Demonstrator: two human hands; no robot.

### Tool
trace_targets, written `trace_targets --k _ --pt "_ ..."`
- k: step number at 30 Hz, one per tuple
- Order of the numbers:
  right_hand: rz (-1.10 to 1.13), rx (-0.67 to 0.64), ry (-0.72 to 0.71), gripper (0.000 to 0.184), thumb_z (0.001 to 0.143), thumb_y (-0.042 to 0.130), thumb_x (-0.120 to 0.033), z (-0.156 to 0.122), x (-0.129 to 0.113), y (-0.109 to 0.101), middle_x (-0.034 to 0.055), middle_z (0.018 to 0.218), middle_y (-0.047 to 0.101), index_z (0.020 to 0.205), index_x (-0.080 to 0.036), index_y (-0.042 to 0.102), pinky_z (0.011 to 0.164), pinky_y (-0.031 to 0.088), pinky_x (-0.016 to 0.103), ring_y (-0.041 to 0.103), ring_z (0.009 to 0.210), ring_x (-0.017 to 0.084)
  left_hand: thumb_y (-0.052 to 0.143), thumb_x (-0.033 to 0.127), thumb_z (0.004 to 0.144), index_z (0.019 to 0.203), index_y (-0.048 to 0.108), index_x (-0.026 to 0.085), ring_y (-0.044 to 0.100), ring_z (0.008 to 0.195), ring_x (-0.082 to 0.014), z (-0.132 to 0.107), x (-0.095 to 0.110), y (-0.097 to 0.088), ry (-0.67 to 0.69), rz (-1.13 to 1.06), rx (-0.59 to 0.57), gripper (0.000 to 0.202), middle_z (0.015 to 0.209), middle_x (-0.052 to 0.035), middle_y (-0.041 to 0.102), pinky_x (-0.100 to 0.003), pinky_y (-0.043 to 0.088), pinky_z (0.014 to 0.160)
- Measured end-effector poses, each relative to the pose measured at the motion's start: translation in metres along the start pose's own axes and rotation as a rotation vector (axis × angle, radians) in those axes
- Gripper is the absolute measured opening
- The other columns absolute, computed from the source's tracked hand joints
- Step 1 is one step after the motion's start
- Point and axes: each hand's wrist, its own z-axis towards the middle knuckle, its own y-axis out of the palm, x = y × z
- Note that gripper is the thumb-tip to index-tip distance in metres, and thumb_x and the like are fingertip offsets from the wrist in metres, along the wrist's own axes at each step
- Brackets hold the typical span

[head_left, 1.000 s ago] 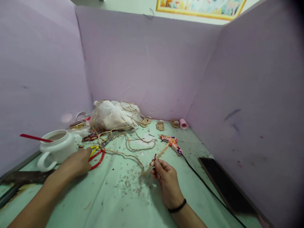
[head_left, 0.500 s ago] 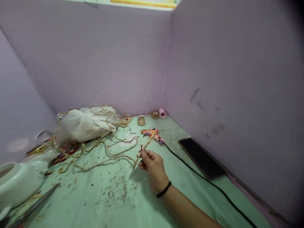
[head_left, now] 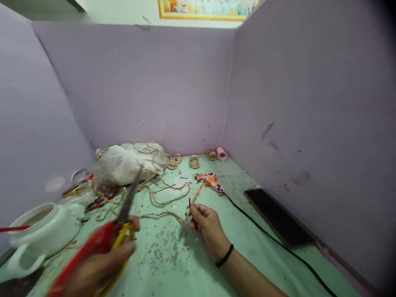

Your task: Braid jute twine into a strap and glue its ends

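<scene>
Grasping a pair of steel-bladed scissors with red and yellow handles, the left hand appeared blurred, its fingers wrapped about the handles and the blades pointing forward and away from it. The right hand — a black band around its wrist — pinched a tan braided fibre strip between thumb and fingers; a short red strand stood up just beyond the thumb tip. From this pinch the strip extended forward to a multicoloured, patterned glue gun, whose black cable curved down to the right of the right hand. A long tan braided cord ran leftward from near the right fingertips, passing beyond the left hand toward a knotted white plastic bag. To the left of the left hand stood a rounded white ceramic pot with a thin red stick across its mouth. Small brown scraps lay between the hands on a pale green cloth; a flat black rectangular slab rested to the right of the right hand.
</scene>
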Motion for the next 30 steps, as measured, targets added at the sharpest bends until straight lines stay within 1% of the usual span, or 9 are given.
trace_targets --k 3,5,8,13,16,20,23,27,30 --pt "0.014 -0.042 0.009 0.042 0.054 0.077 -0.050 0.001 0.000 -0.001 -0.0057 0.045 0.048 0.058 -0.012 0.059 0.037 0.026 0.017 0.040 0.036 0.003 0.044 0.031 0.084 0.120 0.045 0.025 0.061 0.079 -0.0191 0.022 0.032 0.024 0.130 0.192 -0.214 0.037 0.089 -0.0016 0.065 -0.027 0.049 0.072" --pt "0.027 -0.071 0.013 0.043 0.054 0.077 -0.050 0.000 -0.001 -0.001 -0.0061 0.047 0.047 0.059 -0.012 0.059 0.038 0.025 0.016 0.039 0.037 0.003 0.041 0.027 0.082 0.124 0.043 0.024 0.059 0.090 -0.0219 0.028 0.038 0.037 0.198 0.299 -0.184 0.041 0.097 -0.0053 0.064 -0.030 0.047 0.081" --pt "0.032 -0.117 0.025 0.043 0.054 0.077 -0.050 -0.001 -0.001 0.000 -0.0061 0.047 0.047 0.060 -0.012 0.059 0.039 0.025 0.016 0.037 0.038 0.002 0.039 0.024 0.082 0.129 0.039 0.023 0.054 0.101 -0.0233 0.026 0.027 0.048 0.257 0.370 -0.125 0.048 0.113 -0.0102 0.057 -0.034 0.043 0.088" --pt "0.009 -0.169 0.054 0.041 0.054 0.078 -0.048 -0.006 0.000 0.002 -0.0050 0.049 0.049 0.061 -0.011 0.061 0.039 0.024 0.017 0.037 0.038 0.002 0.037 0.022 0.082 0.131 0.039 0.023 0.052 0.103 -0.0242 0.022 0.007 0.048 0.247 0.489 -0.133 0.049 0.118 -0.0126 0.051 -0.037 0.042 0.089" --pt "-0.003 -0.202 0.058 0.040 0.054 0.078 -0.047 -0.008 0.001 0.002 -0.0035 0.049 0.052 0.061 -0.010 0.063 0.039 0.023 0.018 0.036 0.037 0.002 0.036 0.020 0.082 0.132 0.039 0.021 0.049 0.106 -0.0249 0.023 0.010 0.048 0.226 0.548 -0.113 0.050 0.120 -0.0130 0.050 -0.039 0.040 0.092" --pt "0.004 -0.234 0.071 0.040 0.053 0.079 -0.047 -0.010 0.001 0.002 -0.0050 0.046 0.049 0.055 -0.012 0.060 0.040 0.025 0.017 0.037 0.039 0.003 0.033 0.019 0.084 0.134 0.036 0.020 0.048 0.108 -0.0235 0.023 0.021 0.044 0.210 0.549 -0.150 0.050 0.122 -0.0123 0.049 -0.038 0.040 0.093" --pt "0.020 -0.235 0.104 0.037 0.051 0.080 -0.043 -0.011 0.002 0.003 -0.0052 0.046 0.050 0.058 -0.012 0.061 0.039 0.024 0.017 0.037 0.037 0.003 0.034 0.019 0.084 0.134 0.036 0.019 0.047 0.109 -0.0248 0.023 0.026 0.042 0.214 0.590 -0.166 0.050 0.123 -0.0133 0.048 -0.040 0.039 0.094" --pt "0.043 -0.231 0.160 0.032 0.051 0.080 -0.036 -0.012 0.000 0.005 -0.0046 0.045 0.052 0.058 -0.012 0.060 0.038 0.025 0.016 0.039 0.036 0.003 0.036 0.017 0.083 0.135 0.036 0.020 0.048 0.106 -0.0261 0.024 0.023 0.044 0.255 0.669 -0.133 0.052 0.123 -0.0139 0.048 -0.043 0.040 0.092" --pt "0.037 -0.242 0.188 0.032 0.051 0.079 -0.037 -0.014 -0.001 0.006 -0.0042 0.043 0.052 0.057 -0.012 0.060 0.038 0.028 0.016 0.040 0.035 0.004 0.037 0.018 0.083 0.133 0.037 0.021 0.049 0.104 -0.0255 0.025 0.020 0.047 0.281 0.690 -0.122 0.050 0.120 -0.0128 0.050 -0.042 0.041 0.089"
